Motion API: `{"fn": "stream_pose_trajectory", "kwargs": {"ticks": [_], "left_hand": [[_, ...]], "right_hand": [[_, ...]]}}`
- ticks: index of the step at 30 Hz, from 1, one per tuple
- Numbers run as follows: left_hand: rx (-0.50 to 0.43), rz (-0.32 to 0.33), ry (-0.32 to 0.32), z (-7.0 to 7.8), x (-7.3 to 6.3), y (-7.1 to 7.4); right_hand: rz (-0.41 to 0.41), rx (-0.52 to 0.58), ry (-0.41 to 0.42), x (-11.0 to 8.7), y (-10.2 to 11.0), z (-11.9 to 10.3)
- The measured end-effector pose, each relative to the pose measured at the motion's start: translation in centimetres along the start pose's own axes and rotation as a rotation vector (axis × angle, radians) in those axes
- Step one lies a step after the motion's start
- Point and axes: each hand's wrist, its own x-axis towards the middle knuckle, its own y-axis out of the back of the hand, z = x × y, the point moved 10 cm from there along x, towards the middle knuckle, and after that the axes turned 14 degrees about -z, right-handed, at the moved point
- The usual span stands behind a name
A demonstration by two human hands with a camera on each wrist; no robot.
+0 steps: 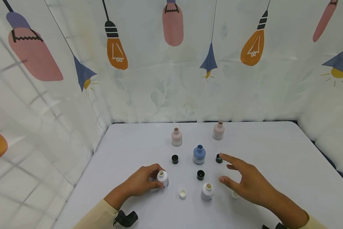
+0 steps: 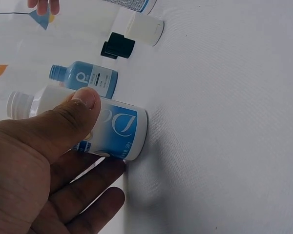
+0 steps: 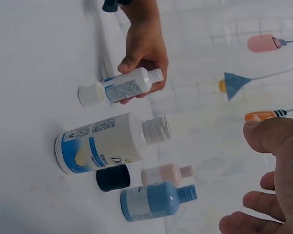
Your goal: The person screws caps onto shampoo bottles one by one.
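Note:
My left hand [image 1: 142,182] grips an uncapped white bottle [image 1: 163,180] between thumb and fingers, on the left of the table. In the left wrist view, the thumb lies across the bottle's blue-and-white label [image 2: 118,127], and the lower fingers are spread. My right hand [image 1: 250,181] is held over the right of the table, fingers apart and nothing between them. Its forefinger overlaps a black cap [image 1: 218,160] in the head view, and a white cap [image 1: 235,195] shows partly behind its thumb side. Left of this hand stands a second uncapped white bottle [image 1: 207,193].
An uncapped blue bottle [image 1: 199,156] stands mid-table, with two uncapped pale pink bottles [image 1: 176,139] [image 1: 218,132] farther back. Black caps [image 1: 175,159] [image 1: 200,175] and a white cap [image 1: 182,194] lie between the hands. A patterned cloth [image 1: 171,82] hangs behind the table [image 1: 131,143].

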Motion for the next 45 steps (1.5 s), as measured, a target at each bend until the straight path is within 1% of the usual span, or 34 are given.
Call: {"fn": "stream_pose_trajectory", "kwargs": {"ticks": [3,7,11,15,19,25,27,32,40,45], "left_hand": [[0.002,-0.001,0.013,0.0,0.1,0.0],[0.0,-0.005,0.029,-0.1,0.2,0.0],[-0.024,-0.007,0.021,-0.1,0.3,0.0],[-0.041,-0.006,0.012,-0.1,0.3,0.0],[-0.04,0.002,0.017,-0.2,0.3,0.1],[-0.066,-0.007,0.021,-0.3,0.3,-0.3],[-0.063,-0.006,0.018,-0.2,0.3,-0.3],[-0.037,0.003,0.018,0.0,0.2,0.1],[-0.03,0.003,0.001,-0.1,0.3,0.1],[-0.034,0.008,-0.003,-0.4,0.3,0.0]], "right_hand": [[0.005,0.022,0.008,0.1,-0.3,-0.2],[0.007,0.025,0.036,0.3,-0.6,-0.5],[0.002,0.024,0.065,0.5,-0.9,-1.1],[-0.017,0.033,0.063,0.8,-1.2,-1.5],[-0.026,0.043,0.053,0.9,-1.7,-1.7],[-0.064,0.067,0.06,1.1,-2.6,-2.0],[-0.075,0.065,0.064,1.1,-2.8,-2.2],[-0.073,0.047,0.087,1.3,-3.0,-2.8],[-0.112,0.076,0.045,1.7,-4.0,-3.2],[-0.103,0.073,0.066,1.7,-4.4,-3.9]]}}
